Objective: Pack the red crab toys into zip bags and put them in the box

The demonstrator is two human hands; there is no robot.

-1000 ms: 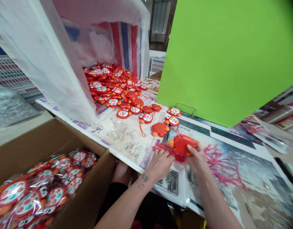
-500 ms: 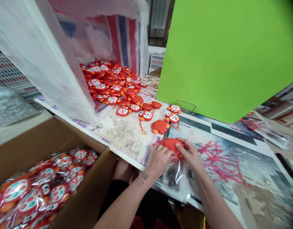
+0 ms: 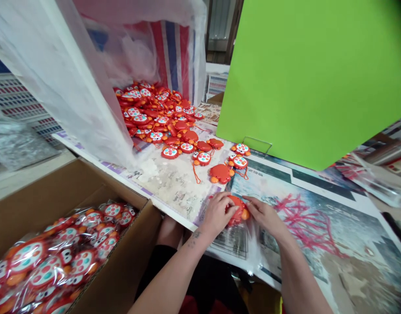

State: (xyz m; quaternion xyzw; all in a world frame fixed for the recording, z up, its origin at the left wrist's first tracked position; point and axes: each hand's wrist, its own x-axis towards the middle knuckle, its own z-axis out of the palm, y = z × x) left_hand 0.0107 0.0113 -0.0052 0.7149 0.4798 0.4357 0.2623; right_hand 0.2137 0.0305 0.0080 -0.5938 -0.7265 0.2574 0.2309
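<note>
A red crab-shaped toy (image 3: 236, 213) with orange claws lies back side up between my hands at the table's front edge. My left hand (image 3: 218, 212) is closed on its left side, thumb and fingers on the plain red back. At the toy's right edge, the thumb and fingertips of my right hand (image 3: 262, 214) are pinched together. Clear plastic bags (image 3: 253, 244) lie flat under the toy and my wrists. Just beyond my hands, another red toy (image 3: 221, 173) rests face down, beside two toys (image 3: 239, 161) showing white, dotted fronts.
A pile of the same toys (image 3: 161, 117) spills from a white sack (image 3: 99, 87) at the back left. An open carton (image 3: 122, 244) of bagged toys stands at lower left. A green board (image 3: 305, 83) rises at the back right. Pink strings (image 3: 305, 222) lie right of my hands.
The toy has turned and shifted slightly between my hands, an orange claw now showing at its right. My right thumb has slid from its back to its edge.
</note>
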